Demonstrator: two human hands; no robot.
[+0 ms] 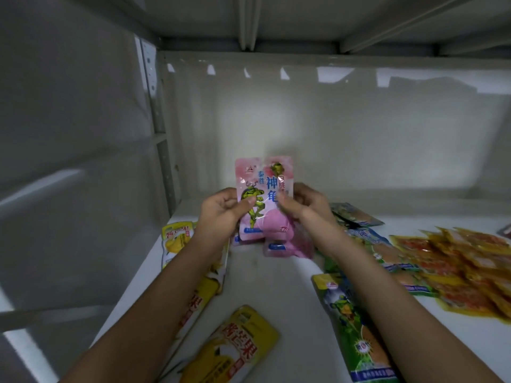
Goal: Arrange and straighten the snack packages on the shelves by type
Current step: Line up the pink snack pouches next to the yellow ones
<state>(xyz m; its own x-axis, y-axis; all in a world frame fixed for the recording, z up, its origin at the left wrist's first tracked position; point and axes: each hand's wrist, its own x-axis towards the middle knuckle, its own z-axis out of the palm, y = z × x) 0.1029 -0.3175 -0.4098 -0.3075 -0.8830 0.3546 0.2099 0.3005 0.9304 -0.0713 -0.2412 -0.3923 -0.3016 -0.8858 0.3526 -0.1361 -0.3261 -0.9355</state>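
Both hands are raised inside a white shelf (290, 286), holding pink snack packets (262, 194) upright between them. The left hand (221, 214) pinches the left edge of the front packet with thumb over the printed green turtle; its grip is closed on the packet. The right hand (304, 205) grasps the right edge of the overlapping packet beside it, fingers curled round it. More pink packets (287, 246) lie flat on the shelf just under the held ones.

To the left, yellow mango packets (177, 241) lie along the shelf edge, partly under the left forearm, and another yellow mango packet (237, 346) lies tilted near the front. To the right, green packets (356, 327) lie beside and under the right forearm, with one more (356, 215) further back. Beyond them is a loose heap of orange-yellow packets (464, 266), overlapping one another at mixed angles
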